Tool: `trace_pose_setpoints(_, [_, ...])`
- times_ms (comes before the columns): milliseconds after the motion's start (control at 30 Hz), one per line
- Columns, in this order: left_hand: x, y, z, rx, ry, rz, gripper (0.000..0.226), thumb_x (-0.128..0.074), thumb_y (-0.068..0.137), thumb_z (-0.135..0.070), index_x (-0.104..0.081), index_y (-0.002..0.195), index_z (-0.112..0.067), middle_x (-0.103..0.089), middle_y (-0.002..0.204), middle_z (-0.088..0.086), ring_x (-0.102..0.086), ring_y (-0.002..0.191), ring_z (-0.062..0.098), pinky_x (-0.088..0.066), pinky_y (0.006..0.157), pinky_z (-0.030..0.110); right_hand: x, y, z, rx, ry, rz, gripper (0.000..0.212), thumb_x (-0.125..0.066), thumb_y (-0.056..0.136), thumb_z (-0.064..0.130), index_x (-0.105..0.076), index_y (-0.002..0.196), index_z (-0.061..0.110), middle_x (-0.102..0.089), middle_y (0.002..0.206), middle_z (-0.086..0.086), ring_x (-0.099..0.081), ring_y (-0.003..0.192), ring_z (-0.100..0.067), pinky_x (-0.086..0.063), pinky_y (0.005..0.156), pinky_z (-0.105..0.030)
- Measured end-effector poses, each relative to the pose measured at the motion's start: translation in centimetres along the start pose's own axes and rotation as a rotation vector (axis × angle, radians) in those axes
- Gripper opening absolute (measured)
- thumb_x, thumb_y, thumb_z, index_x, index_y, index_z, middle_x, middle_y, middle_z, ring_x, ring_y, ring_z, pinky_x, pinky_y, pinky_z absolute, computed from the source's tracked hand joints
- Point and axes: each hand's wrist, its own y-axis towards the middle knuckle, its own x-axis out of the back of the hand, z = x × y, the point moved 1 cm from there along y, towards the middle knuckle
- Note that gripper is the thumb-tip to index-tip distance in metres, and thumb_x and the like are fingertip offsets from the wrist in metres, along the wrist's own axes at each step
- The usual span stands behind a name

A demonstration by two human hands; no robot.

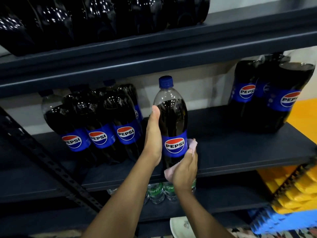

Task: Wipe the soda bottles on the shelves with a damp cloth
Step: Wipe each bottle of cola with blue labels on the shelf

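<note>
A large Pepsi bottle (171, 117) with a blue cap stands upright at the front of the middle shelf (240, 152). My left hand (153, 140) grips its left side, thumb up near the shoulder. My right hand (186, 167) wraps a pale pink cloth (193, 145) round the bottle's lower right side, below the blue label. Cloth shows above the fingers and under the palm.
Several Pepsi bottles (101, 124) stand at the shelf's left, more Pepsi bottles (271, 93) at its right. Dark bottles (103, 18) fill the upper shelf. Green Sprite bottles (157, 193) sit on the shelf below. Yellow packs (295, 189) and a blue crate (281, 220) lie at lower right.
</note>
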Motion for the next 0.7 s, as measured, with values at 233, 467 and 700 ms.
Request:
trace_pose_setpoints(233, [-0.3,0.0,-0.6,-0.016,0.02,0.037,0.085,-0.05,0.094,-0.078,-0.061,0.145,-0.01,-0.066,0.143,0.014,-0.061,0.136,0.028,-0.043,0.119,0.05,-2.2,1.4,11.2,0.292,-0.053,0.104,0.05,-0.03,0.104,0.056,-0.047,0.148,0.041,-0.047,0.14,0.016,-0.052,0.124,0.004,-0.045,0.102,-0.021])
trace_pose_setpoints(467, [0.3,0.3,-1.8,0.039,0.035,0.1,0.065,-0.025,0.109,-0.062,-0.064,0.142,-0.022,-0.074,0.132,0.001,-0.069,0.125,0.015,-0.055,0.108,0.037,-3.2,5.1,18.9,0.522,-0.278,0.334,0.032,-0.041,0.106,0.044,-0.061,0.092,0.022,-0.061,0.092,0.003,-0.06,0.088,-0.014,-0.045,0.074,-0.037])
trace_pose_setpoints(700, [-0.5,-1.1,-1.0,0.001,0.091,0.041,0.076,-0.047,0.087,-0.088,-0.071,0.135,-0.033,-0.072,0.135,-0.006,-0.064,0.131,0.012,-0.046,0.114,0.042,-2.6,2.9,10.0,0.747,-0.144,0.066,0.049,-0.041,0.106,0.034,-0.041,0.152,0.018,-0.05,0.15,0.0,-0.049,0.139,-0.017,-0.045,0.111,-0.042])
